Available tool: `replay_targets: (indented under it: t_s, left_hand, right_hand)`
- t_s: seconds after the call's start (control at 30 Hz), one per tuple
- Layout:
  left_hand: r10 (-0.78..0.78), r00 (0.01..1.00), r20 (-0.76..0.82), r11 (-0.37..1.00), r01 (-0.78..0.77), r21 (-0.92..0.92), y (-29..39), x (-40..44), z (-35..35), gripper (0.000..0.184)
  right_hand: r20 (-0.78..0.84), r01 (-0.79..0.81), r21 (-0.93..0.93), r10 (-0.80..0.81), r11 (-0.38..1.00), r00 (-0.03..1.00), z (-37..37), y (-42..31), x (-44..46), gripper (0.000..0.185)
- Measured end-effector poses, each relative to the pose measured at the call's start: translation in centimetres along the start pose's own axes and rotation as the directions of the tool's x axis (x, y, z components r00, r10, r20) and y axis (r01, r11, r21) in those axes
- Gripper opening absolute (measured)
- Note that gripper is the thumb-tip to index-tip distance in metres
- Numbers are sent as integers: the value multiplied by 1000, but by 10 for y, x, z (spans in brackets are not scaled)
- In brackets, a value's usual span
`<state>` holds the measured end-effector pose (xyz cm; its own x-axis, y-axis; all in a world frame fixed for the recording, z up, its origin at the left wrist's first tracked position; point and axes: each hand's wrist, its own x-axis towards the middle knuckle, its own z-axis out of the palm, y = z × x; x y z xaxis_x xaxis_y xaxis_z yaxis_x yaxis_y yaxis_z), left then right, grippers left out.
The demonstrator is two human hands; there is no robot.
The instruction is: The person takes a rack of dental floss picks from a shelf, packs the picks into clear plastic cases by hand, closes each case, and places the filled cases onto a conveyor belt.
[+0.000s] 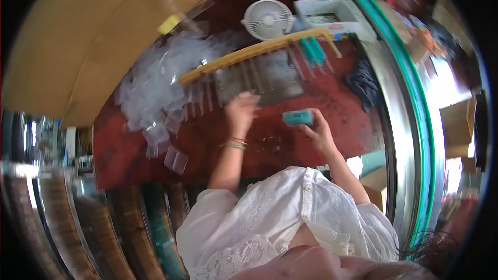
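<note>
My left hand (241, 111), with bracelets on its wrist, is over the red table beside a grey plate (285, 80). Its fingers are smeared by motion, so I cannot make out their pose. To the right, my right hand (320, 130) grips a small teal piece (298, 118) between thumb and fingers. Beyond both hands lies a yellow rack bar (249, 53) with thin rods pointing toward me. Several teal pieces (313, 52) hang near its right end.
A heap of clear plastic pieces (171, 67) covers the table's left. Behind the bar stand a white fan (268, 19) and a white bin (358, 27). A black bag (362, 85) lies right, beside a green-edged metal rail (410, 124). Cardboard (104, 36) fills the upper left.
</note>
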<state>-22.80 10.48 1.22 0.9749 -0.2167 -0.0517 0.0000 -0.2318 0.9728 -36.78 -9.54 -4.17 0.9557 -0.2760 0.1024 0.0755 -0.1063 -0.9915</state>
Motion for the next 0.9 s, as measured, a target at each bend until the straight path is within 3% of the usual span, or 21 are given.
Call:
replay_targets:
  t_s: [0.03,0.07,0.1,0.13,0.17,0.2,0.23,0.27,0.33,0.4,0.47,0.53,0.57,0.6,0.63,0.73,0.77,0.8,0.83,0.87,0.9]
  left_hand:
    - [317,914,-253,803,-116,584,-33,23,-27,17]
    - [658,712,-244,611,-316,725,-64,44,-58,20]
    - [747,639,-185,485,-333,809,-68,56,-77,19]
    - [585,787,-193,383,-58,922,-72,61,-95,23]
    - [528,835,-158,289,-1,957,-62,64,-100,33]
    - [744,668,34,128,-193,973,-72,75,-112,48]
    - [560,825,-77,216,-56,975,-88,83,-121,63]
    - [566,819,-95,108,40,993,-100,94,-128,71]
    - [540,832,-128,112,80,990,-111,102,-137,72]
    - [534,831,-159,87,133,987,-124,106,-147,72]
    - [544,830,-126,57,114,992,-105,82,-136,67]
    - [556,826,-92,23,95,995,-94,52,-121,62]
    - [556,830,34,217,-185,959,-95,37,-114,56]
    - [577,802,155,395,-440,807,-95,23,-104,50]
    - [576,799,171,398,-457,795,-92,13,-93,50]
    - [574,657,488,354,-737,576,-73,-10,-58,44]
    - [575,650,497,355,-745,564,-64,-18,-43,44]
    - [584,552,594,328,-831,449,-54,-25,-24,46]
    - [591,443,675,301,-897,325,-45,-33,-4,48]
    - [591,437,678,299,-899,320,-38,-43,14,48]
    - [575,370,730,291,-926,241,-31,-53,32,43]
  right_hand:
    - [-67,-5,-16,4,1000,998,-6,4,-3,32]
    - [-93,30,-43,-34,999,995,-14,13,-3,36]
    - [-135,53,-80,-64,995,989,-26,17,-5,40]
    - [-216,-5,53,16,999,976,-37,19,-11,41]
    - [-295,-35,193,92,981,951,-46,18,-17,42]
    - [-401,23,46,-3,999,916,-59,24,-22,44]
    - [-474,52,-108,-97,993,875,-75,28,-31,46]
    - [-543,28,-130,-95,991,835,-91,23,-44,46]
    - [-706,61,-262,-234,963,668,-123,8,-62,51]
    - [-842,-224,-329,-178,917,510,-168,10,-98,55]
    - [-914,-442,-404,-334,801,231,-211,11,-136,56]
    - [-759,-709,-561,-608,428,233,-237,-19,-184,55]
    - [-759,-786,-505,-618,357,207,-248,-25,-209,53]
    - [-754,-853,-440,-630,280,183,-261,-29,-235,50]
    - [-703,-871,-417,-700,261,127,-273,-32,-258,49]
    - [-598,-934,-277,-801,224,-15,-314,-27,-341,48]
    - [-581,-972,-122,-808,200,-93,-316,-35,-364,48]
    - [-553,-983,33,-816,179,-167,-318,-43,-386,47]
    - [-552,-953,205,-777,224,-301,-319,-53,-404,47]
    - [-528,-892,370,-731,261,-433,-320,-58,-425,46]
    - [-505,-891,363,-746,272,-434,-328,-50,-462,46]
